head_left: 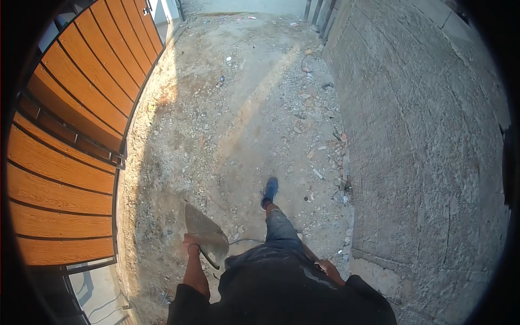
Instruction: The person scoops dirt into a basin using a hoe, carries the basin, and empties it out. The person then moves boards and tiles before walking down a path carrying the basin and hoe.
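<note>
My left hand (190,241) is closed on the edge of a dusty grey metal pan (205,230), held tilted beside my left side. The pan has a pointed upper corner and a dark curved rim at its lower edge. At my right hip, my right hand (328,269) is wrapped round a brown wooden handle (310,253). Only a short piece of that handle shows; my black shirt and leg hide the rest. One foot in a blue shoe (270,190) is stretched forward on the ground.
Rough dirt ground (238,135) with rubble and litter runs ahead. An orange wood-look gate (70,189) in a dark frame lines the left. A rough grey wall (411,141) rises on the right. Stones and broken pieces (317,173) lie along its foot.
</note>
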Action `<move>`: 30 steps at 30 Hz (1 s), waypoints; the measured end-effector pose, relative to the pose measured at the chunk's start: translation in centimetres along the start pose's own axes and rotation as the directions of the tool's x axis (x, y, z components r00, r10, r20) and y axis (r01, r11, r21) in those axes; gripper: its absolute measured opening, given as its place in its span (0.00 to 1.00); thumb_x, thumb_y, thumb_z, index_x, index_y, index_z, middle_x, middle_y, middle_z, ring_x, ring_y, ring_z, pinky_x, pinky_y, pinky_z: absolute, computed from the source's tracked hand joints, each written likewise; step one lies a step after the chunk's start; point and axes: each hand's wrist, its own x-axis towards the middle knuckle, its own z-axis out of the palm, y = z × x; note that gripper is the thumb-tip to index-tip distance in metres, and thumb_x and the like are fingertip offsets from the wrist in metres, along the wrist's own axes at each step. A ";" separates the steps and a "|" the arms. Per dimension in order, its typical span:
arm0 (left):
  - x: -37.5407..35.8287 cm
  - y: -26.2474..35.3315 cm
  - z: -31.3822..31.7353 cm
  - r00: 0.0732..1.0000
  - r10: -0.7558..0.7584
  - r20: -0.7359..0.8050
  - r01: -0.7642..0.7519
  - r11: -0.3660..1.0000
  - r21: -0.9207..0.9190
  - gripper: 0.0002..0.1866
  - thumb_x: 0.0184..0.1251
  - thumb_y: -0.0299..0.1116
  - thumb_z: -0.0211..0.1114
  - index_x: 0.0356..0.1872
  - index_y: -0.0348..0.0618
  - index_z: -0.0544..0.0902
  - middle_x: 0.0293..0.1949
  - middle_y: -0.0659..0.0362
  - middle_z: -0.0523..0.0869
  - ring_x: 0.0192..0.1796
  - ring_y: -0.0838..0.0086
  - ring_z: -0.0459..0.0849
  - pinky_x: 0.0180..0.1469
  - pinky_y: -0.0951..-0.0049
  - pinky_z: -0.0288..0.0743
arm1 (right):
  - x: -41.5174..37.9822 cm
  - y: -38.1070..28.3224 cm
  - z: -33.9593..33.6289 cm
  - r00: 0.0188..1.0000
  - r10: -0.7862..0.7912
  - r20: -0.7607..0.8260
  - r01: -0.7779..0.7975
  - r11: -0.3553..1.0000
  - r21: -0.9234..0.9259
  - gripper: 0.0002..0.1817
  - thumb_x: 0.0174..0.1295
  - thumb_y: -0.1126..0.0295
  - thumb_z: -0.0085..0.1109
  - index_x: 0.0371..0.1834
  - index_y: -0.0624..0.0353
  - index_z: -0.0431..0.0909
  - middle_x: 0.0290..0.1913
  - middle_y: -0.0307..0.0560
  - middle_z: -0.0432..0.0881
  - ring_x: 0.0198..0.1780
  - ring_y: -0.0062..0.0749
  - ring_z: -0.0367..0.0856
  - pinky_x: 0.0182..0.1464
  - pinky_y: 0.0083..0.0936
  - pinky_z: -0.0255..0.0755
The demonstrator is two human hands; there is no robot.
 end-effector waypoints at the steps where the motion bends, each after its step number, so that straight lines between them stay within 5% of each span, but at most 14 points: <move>1: 0.9 3.7 -0.8 1.000 -0.006 -0.001 0.006 1.000 -0.011 0.16 0.53 0.38 0.56 0.44 0.49 0.74 0.39 0.50 0.81 0.43 0.55 0.80 0.42 0.59 0.75 | 3.1 -3.5 -1.0 0.997 -0.074 -0.023 0.074 0.997 -0.015 0.10 0.51 0.66 0.57 0.19 0.60 0.70 0.14 0.40 0.68 0.11 0.23 0.60 0.15 0.21 0.54; 3: 4.1 11.4 -1.1 1.000 -0.003 -0.023 0.002 0.999 -0.040 0.17 0.51 0.38 0.57 0.44 0.49 0.73 0.39 0.50 0.81 0.43 0.55 0.80 0.42 0.59 0.75 | 5.2 -14.7 -2.9 0.984 -0.176 -0.034 0.175 0.984 -0.031 0.11 0.49 0.64 0.60 0.18 0.57 0.71 0.13 0.35 0.66 0.10 0.20 0.57 0.13 0.18 0.49; 6: 6.9 17.7 -3.0 0.993 0.026 -0.115 -0.025 1.000 0.010 0.18 0.48 0.37 0.60 0.43 0.49 0.74 0.39 0.49 0.81 0.43 0.55 0.80 0.42 0.60 0.74 | 3.1 -28.2 -4.3 1.000 -0.005 -0.026 0.003 0.997 -0.076 0.12 0.53 0.60 0.56 0.24 0.57 0.74 0.21 0.42 0.70 0.20 0.32 0.71 0.24 0.28 0.66; 7: 6.8 21.1 -4.2 0.996 0.011 -0.088 -0.011 1.000 -0.003 0.19 0.48 0.40 0.60 0.43 0.47 0.74 0.40 0.48 0.81 0.44 0.54 0.79 0.43 0.60 0.73 | 2.5 -32.1 -4.5 1.000 -0.017 -0.020 0.015 0.997 -0.081 0.12 0.53 0.60 0.56 0.24 0.57 0.74 0.21 0.42 0.70 0.20 0.32 0.71 0.24 0.28 0.66; 9: 8.7 28.4 -5.4 0.998 0.001 -0.070 -0.004 0.999 -0.047 0.20 0.48 0.43 0.60 0.43 0.45 0.74 0.41 0.47 0.80 0.46 0.54 0.79 0.44 0.60 0.73 | 3.7 -40.4 -5.7 0.998 -0.041 0.040 0.045 0.994 -0.101 0.16 0.48 0.61 0.61 0.12 0.54 0.67 0.10 0.34 0.61 0.10 0.19 0.53 0.12 0.20 0.48; 10: 10.0 30.8 -4.9 0.997 0.010 -0.079 -0.015 0.998 -0.062 0.20 0.48 0.43 0.60 0.42 0.45 0.75 0.41 0.47 0.80 0.46 0.55 0.79 0.45 0.61 0.73 | 2.2 -45.2 -6.2 0.998 0.042 0.046 -0.030 0.971 -0.239 0.17 0.49 0.59 0.60 0.12 0.54 0.67 0.10 0.35 0.60 0.09 0.20 0.53 0.12 0.20 0.48; 14: 16.7 43.3 -3.9 0.999 -0.053 0.009 0.053 0.999 -0.011 0.17 0.49 0.41 0.60 0.42 0.50 0.77 0.41 0.49 0.81 0.46 0.56 0.79 0.45 0.60 0.73 | 3.5 -58.3 -8.0 0.991 -0.096 -0.094 0.048 0.906 -0.421 0.19 0.43 0.55 0.64 0.13 0.57 0.71 0.11 0.40 0.67 0.11 0.25 0.62 0.15 0.24 0.56; 17: 23.0 51.6 -3.4 0.999 -0.051 0.010 0.050 0.998 0.040 0.17 0.51 0.44 0.59 0.43 0.52 0.77 0.43 0.50 0.80 0.47 0.57 0.78 0.46 0.60 0.73 | -0.6 -70.3 -5.4 0.977 -0.093 -0.190 0.012 0.921 -0.390 0.15 0.49 0.59 0.61 0.16 0.57 0.73 0.14 0.40 0.68 0.11 0.23 0.61 0.15 0.23 0.55; 18: 24.2 55.7 -5.0 0.979 -0.171 0.110 0.165 0.984 0.062 0.17 0.53 0.44 0.57 0.44 0.52 0.77 0.44 0.50 0.80 0.49 0.58 0.78 0.47 0.61 0.73 | 5.4 -69.6 -7.8 0.802 -0.596 0.042 0.552 0.712 -0.433 0.15 0.47 0.59 0.62 0.19 0.60 0.74 0.14 0.41 0.68 0.11 0.24 0.61 0.15 0.23 0.54; 19: 25.4 59.8 -6.1 0.979 -0.174 0.108 0.170 0.984 0.050 0.17 0.53 0.44 0.57 0.44 0.52 0.77 0.44 0.50 0.80 0.49 0.58 0.78 0.47 0.61 0.73 | 4.5 -75.1 -7.7 0.796 -0.603 0.047 0.558 0.703 -0.440 0.15 0.47 0.59 0.62 0.19 0.60 0.74 0.14 0.41 0.68 0.11 0.24 0.61 0.15 0.23 0.54; 21: 27.9 66.4 -8.4 0.982 -0.181 0.050 0.180 0.983 0.020 0.17 0.49 0.44 0.62 0.38 0.45 0.80 0.41 0.51 0.81 0.46 0.60 0.80 0.44 0.64 0.75 | 1.2 -85.9 -7.3 0.987 -0.106 -0.122 0.066 0.953 -0.297 0.16 0.48 0.59 0.62 0.19 0.61 0.74 0.15 0.41 0.69 0.11 0.24 0.62 0.14 0.23 0.53; 24: 36.2 74.4 -8.0 0.994 -0.053 0.096 0.042 0.993 0.110 0.17 0.50 0.44 0.62 0.39 0.47 0.79 0.41 0.51 0.81 0.47 0.59 0.79 0.45 0.63 0.74 | 0.2 -97.1 -8.2 0.975 -0.116 -0.189 0.044 0.935 -0.351 0.18 0.47 0.58 0.62 0.12 0.59 0.70 0.11 0.41 0.65 0.10 0.26 0.61 0.14 0.27 0.54; 27: 38.7 86.8 -12.7 0.999 -0.034 0.040 0.031 0.996 0.082 0.14 0.56 0.37 0.57 0.43 0.48 0.78 0.44 0.53 0.80 0.48 0.59 0.79 0.46 0.63 0.75 | 0.8 -107.0 -9.1 0.985 -0.064 -0.162 0.008 0.945 -0.327 0.17 0.48 0.58 0.61 0.13 0.59 0.70 0.11 0.41 0.66 0.10 0.27 0.62 0.14 0.27 0.55; 30: 40.7 98.6 -16.6 0.996 -0.087 -0.020 0.088 0.995 0.052 0.17 0.53 0.42 0.58 0.42 0.48 0.76 0.42 0.51 0.81 0.46 0.57 0.80 0.45 0.64 0.75 | 2.7 -115.2 -9.6 0.994 -0.026 -0.109 -0.003 0.966 -0.260 0.17 0.49 0.59 0.61 0.14 0.60 0.71 0.11 0.42 0.66 0.10 0.28 0.63 0.13 0.27 0.55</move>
